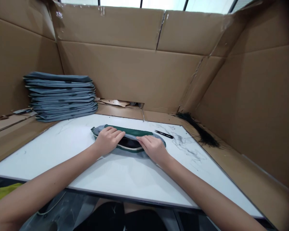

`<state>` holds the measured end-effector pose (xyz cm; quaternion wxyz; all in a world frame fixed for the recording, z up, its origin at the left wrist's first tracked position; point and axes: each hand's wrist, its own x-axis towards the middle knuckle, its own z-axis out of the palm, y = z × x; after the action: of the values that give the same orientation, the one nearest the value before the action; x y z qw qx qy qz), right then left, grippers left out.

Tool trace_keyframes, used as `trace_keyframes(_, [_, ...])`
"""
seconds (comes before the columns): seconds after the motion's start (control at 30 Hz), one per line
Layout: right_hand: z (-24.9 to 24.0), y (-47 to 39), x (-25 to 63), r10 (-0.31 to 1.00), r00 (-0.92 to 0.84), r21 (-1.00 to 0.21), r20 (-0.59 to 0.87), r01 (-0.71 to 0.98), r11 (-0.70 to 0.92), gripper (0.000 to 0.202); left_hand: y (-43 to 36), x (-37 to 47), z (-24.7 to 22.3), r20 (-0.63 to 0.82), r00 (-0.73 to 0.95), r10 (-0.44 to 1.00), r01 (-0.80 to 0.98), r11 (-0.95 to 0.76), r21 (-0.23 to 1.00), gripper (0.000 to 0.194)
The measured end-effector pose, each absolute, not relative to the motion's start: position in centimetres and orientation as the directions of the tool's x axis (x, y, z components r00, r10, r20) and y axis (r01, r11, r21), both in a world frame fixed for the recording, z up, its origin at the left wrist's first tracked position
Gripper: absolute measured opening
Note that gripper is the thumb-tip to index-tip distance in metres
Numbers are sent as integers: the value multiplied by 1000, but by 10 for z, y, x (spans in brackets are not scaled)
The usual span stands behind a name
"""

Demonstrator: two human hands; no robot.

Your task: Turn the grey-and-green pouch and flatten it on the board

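A grey and green fabric pouch [132,131] lies on the white board, its long mouth gaping toward me with a dark inside and a pale edge strip. My left hand [109,140] grips the upper edge of the mouth near the left end, fingers over the top. On the same edge, further right, my right hand [153,147] pinches the fabric between thumb and fingers. Just beyond the right hand, a pair of black thread snips [164,134] rests on the board. The palms and the pouch's lower side are partly hidden.
A tall stack of folded grey-blue fabric pieces [62,96] stands at the back left. Dark threads [199,130] lie bundled along the right edge, with loose strands on the white board [125,179]. Cardboard walls [135,70] enclose the back and sides. Yellow material [4,192] shows at lower left.
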<state>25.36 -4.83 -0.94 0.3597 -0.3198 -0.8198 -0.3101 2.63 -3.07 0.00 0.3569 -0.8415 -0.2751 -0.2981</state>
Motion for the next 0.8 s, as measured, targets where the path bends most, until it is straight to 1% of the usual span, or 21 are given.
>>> trace_keyframes(0.07, [-9,-50,253,288,-539,280,791,739,613,10,-33,30,-2,689,693,210,642,-614,-459,26])
trace_keyframes(0.17, [-8,-51,253,268,-550,285,791,719,634,13,-34,31,-4,698,694,174,621,-636,-458,21])
trace_keyframes(0.27, [-5,-48,260,251,-572,286,781,685,670,15,-34,27,-2,727,670,153,646,-602,-469,20])
trace_keyframes(0.37, [-4,-41,272,246,-629,305,737,634,711,18,-34,23,6,724,677,134,659,-548,-515,16])
trace_keyframes(0.47, [-6,-34,285,240,-662,306,710,597,741,22,-34,17,16,665,730,156,615,-575,-540,18])
trace_keyframes(0.57, [-10,-29,301,241,-659,281,713,583,762,23,-28,0,23,600,765,235,588,-635,-501,20])
trace_keyframes(0.63, [-10,-26,311,286,-632,237,720,612,754,22,-19,-17,23,598,745,294,619,-640,-455,17])
trace_keyframes(0.7, [-10,-24,321,359,-601,173,714,648,742,23,-9,-32,20,601,732,321,633,-647,-425,15])
trace_keyframes(0.8, [-9,-21,332,480,-573,63,665,683,728,26,1,-44,14,601,734,317,638,-626,-449,19])
